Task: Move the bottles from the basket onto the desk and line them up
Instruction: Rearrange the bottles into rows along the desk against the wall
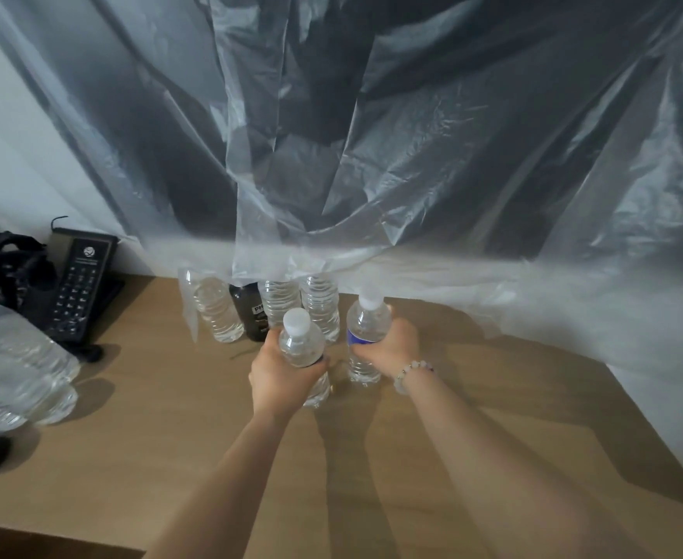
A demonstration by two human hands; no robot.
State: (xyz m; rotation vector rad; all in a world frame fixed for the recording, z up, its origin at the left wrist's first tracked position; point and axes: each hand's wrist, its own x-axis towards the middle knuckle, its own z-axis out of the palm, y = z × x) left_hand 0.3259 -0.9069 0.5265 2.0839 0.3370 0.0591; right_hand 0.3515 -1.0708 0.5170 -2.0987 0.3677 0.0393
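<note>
My left hand grips a clear white-capped water bottle around its middle, upright on the wooden desk. My right hand holds a second clear bottle with a blue label, standing just to the right. Behind them, against the hanging plastic sheet, stands a row: a clear bottle, a dark bottle, and two more clear bottles, their tops veiled by the sheet. No basket is in view.
A translucent plastic sheet hangs over the desk's back. A black desk phone stands at the left by a dark bag. Large water jugs lie at the left edge. The desk's right edge runs diagonally.
</note>
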